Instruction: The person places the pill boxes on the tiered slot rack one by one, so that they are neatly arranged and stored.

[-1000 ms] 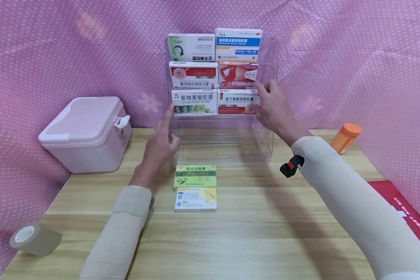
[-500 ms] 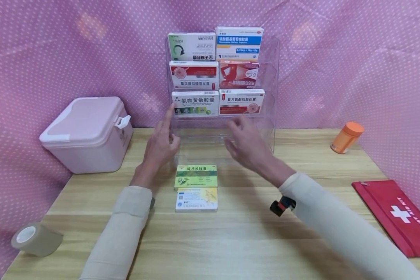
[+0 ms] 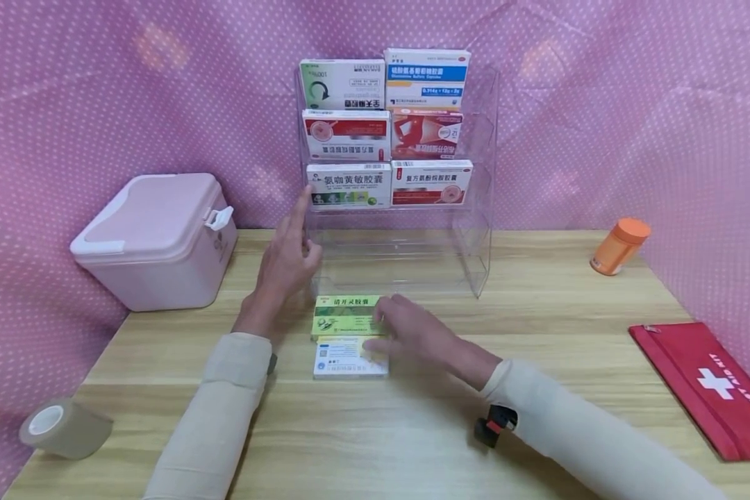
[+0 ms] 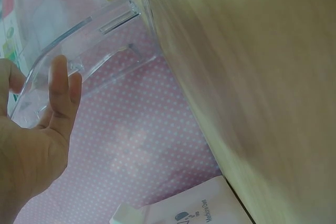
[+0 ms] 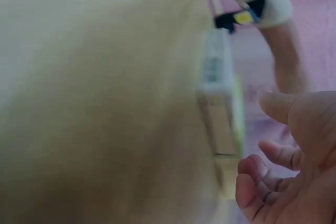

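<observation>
A clear tiered rack (image 3: 406, 281) holds several medicine boxes, among them a white box with a green strip (image 3: 350, 186) and a red-and-white box (image 3: 431, 182). My left hand (image 3: 284, 253) touches the rack's left side, index finger stretched along its edge; the left wrist view shows the fingers (image 4: 59, 85) against clear plastic. On the table before the rack lie a green medicine box (image 3: 344, 316) and, nearer me, a white-and-yellow medicine box (image 3: 340, 361). My right hand (image 3: 412, 333) is over their right ends, thumb and fingers spread apart; contact cannot be told.
A pink lidded medicine chest (image 3: 156, 243) stands at the left, with a roll of tape (image 3: 69, 427) nearer me. To the right are an orange bottle (image 3: 621, 246) and a red first aid pouch (image 3: 703, 389). A pink dotted cloth (image 3: 556, 139) hangs behind the wooden table.
My right hand has left the red-and-white box on the rack and come down and toward me, to the two boxes on the table. My left hand stays put.
</observation>
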### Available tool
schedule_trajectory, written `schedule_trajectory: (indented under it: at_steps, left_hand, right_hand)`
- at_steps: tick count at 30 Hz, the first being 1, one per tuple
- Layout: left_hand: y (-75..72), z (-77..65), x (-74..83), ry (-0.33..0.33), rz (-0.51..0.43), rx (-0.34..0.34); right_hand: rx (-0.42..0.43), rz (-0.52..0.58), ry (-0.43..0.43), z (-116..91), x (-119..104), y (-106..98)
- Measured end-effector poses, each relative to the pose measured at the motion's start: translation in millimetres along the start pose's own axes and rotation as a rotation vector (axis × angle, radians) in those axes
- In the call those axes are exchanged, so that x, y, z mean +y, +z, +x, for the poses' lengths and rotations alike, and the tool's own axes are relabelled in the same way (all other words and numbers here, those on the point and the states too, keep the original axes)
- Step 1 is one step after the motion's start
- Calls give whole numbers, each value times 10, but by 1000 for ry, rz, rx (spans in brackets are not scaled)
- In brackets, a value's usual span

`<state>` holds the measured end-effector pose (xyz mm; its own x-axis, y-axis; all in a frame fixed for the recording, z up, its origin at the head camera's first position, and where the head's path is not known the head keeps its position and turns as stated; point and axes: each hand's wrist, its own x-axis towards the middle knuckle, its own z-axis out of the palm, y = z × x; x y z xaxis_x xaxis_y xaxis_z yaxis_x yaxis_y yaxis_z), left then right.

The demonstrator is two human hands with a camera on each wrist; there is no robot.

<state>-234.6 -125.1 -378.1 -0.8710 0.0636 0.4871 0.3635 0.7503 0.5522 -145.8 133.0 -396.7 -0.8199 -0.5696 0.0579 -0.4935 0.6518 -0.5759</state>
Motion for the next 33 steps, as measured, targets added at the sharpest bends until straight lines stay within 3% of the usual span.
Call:
schedule_trajectory:
  at_steps: [7, 18, 25, 33]
  left_hand:
    - [10, -34, -3, -7, 6, -15]
    - [-11, -31, -19, -11, 15, -4]
    - [-10, -12, -9, -3, 8, 1]
    - [5, -9, -8, -3, 19, 6]
  right_hand:
    - [0, 42, 138, -121, 34, 180]
    - [-13, 130, 273, -281, 185, 13]
    - [-77, 47, 231, -421, 356, -190]
    - [-124, 53, 138, -538, 462, -299]
